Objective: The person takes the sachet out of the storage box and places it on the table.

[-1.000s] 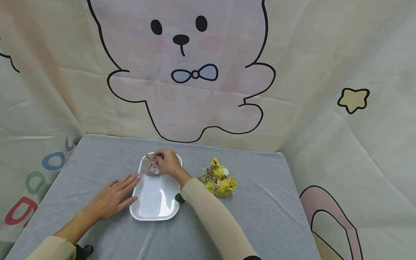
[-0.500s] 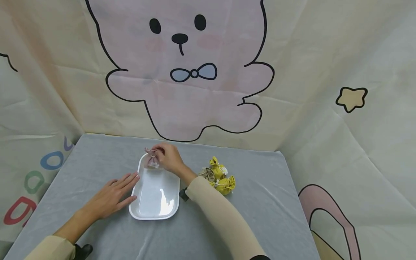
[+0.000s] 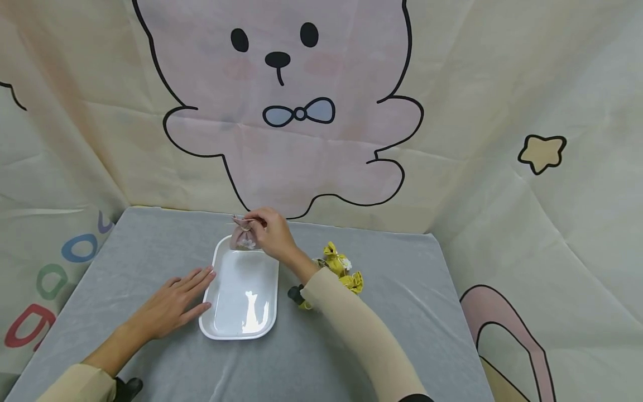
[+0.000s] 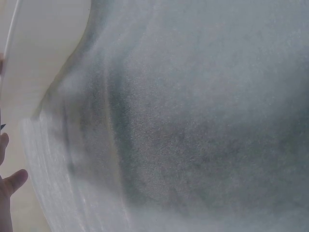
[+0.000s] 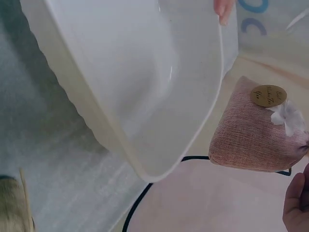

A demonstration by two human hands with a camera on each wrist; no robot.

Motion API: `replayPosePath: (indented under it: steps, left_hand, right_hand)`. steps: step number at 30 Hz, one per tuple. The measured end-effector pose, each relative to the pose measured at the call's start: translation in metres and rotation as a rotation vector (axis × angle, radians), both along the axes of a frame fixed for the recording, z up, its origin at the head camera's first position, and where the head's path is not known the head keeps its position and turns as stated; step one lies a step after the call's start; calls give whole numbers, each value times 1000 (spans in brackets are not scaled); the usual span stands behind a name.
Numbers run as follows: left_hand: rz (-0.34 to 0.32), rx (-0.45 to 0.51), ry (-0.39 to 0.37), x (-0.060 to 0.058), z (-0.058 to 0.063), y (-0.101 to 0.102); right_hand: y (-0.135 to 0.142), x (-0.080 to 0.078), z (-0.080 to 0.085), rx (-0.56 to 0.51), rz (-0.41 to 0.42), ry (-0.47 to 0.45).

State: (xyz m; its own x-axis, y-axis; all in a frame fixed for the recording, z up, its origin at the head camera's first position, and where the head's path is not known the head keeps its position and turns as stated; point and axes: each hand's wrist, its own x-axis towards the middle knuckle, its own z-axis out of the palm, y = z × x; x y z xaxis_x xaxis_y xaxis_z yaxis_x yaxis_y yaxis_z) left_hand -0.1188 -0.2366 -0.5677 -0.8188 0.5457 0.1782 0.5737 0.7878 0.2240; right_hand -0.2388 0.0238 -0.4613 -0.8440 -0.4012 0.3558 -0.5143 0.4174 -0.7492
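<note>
My right hand [image 3: 275,235] pinches the neck of a small pink drawstring pouch [image 3: 243,237]. The pouch hangs at the far end of a white rectangular tray [image 3: 238,301]. In the right wrist view the pink pouch [image 5: 256,130], with a round tag and a white flower, is held off the tray [image 5: 145,72]. Straight fingers of my left hand [image 3: 176,306] touch the tray's left rim. The left wrist view shows mostly cloth, with the tray's side [image 4: 43,48] at upper left.
Right of the tray lie yellow pouches [image 3: 335,260], partly covered by my right forearm. A beige pouch [image 5: 14,205] shows at the lower left of the right wrist view. Grey cloth [image 3: 412,324] covers the table, with a printed fabric wall [image 3: 321,162] close behind.
The pink pouch has been lifted from inside the tray's far left corner, then moved farther back and slightly right in my right hand. My left hand has stayed at the rim.
</note>
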Motion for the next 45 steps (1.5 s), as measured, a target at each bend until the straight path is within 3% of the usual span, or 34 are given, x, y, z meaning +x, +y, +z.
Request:
replayPosePath:
  steps: [10,20,30,38,45]
  left_hand:
    - [5,7,-17,-1,-1,-1]
    - [-18,30,30,0,2,-1]
    - [-25,34,40,0,1,-2]
    - [-21,33,36,0,-1,-2]
    - [-19,32,33,1,0,-1]
  right_hand:
    - [23,0,24,-14,16,23]
    - [60,3,24,-26,25,29]
    - [93,0,10,21,-25,12]
    - [116,-5,-14,69,-98,54]
    - [128,-6,-29,111,-131,-10]
